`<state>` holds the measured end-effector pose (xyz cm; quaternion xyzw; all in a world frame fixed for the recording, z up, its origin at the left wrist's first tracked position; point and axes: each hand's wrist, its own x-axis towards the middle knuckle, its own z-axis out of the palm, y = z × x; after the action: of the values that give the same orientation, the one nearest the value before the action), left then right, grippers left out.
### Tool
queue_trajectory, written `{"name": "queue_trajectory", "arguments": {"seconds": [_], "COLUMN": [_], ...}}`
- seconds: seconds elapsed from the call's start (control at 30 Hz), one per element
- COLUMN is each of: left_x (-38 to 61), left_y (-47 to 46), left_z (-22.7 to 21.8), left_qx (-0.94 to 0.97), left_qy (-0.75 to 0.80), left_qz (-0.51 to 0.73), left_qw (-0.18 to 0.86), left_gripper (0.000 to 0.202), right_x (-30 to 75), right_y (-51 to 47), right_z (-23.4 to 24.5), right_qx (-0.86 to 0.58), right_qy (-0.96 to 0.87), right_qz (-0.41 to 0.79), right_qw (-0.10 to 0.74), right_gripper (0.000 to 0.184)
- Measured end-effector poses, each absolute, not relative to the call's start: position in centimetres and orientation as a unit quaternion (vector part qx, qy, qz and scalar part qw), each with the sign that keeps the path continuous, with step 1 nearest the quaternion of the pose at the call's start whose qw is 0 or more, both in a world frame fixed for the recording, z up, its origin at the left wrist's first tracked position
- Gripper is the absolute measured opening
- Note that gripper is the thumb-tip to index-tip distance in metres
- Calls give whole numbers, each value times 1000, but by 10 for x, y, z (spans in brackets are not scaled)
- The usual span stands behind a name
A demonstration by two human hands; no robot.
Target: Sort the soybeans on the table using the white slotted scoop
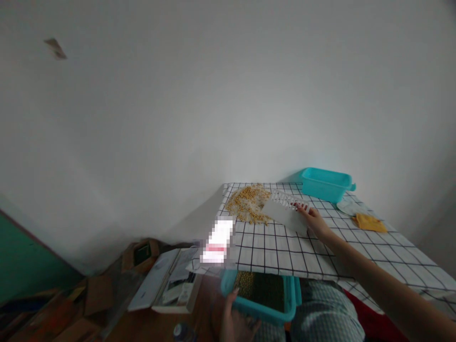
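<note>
Left of the white, flat, slotted-edge sheet, loose yellow beans obstruct passage. Right hand occupies the sheet's right end. Behind and right of the sheet stands a turquoise rectangular plastic tub. Passage free over black-and-white checked tablecloth before the sheet.

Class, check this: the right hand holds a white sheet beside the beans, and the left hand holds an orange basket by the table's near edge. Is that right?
Not quite: the head view shows a turquoise basket, not an orange one. The left hand does hold it by the near edge of the table, and the right hand holds the white sheet beside the beans.
</note>
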<state>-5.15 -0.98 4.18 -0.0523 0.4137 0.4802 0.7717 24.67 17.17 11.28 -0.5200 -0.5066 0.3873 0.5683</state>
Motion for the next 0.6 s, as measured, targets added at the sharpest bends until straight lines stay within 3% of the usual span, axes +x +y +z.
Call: {"name": "queue_trajectory", "arguments": {"seconds": [0.6], "left_x": [-51], "left_y": [-12], "left_z": [41], "left_qx": [-51], "left_qy": [405], "left_qz": [497], "left_qw": [766], "left_gripper": [46], "right_x": [261], "right_y": [156], "right_z": [115], "right_qx": [-539], "right_qy": [-502], "right_qz": [345], "right_qw": [582], "right_gripper": [51]}}
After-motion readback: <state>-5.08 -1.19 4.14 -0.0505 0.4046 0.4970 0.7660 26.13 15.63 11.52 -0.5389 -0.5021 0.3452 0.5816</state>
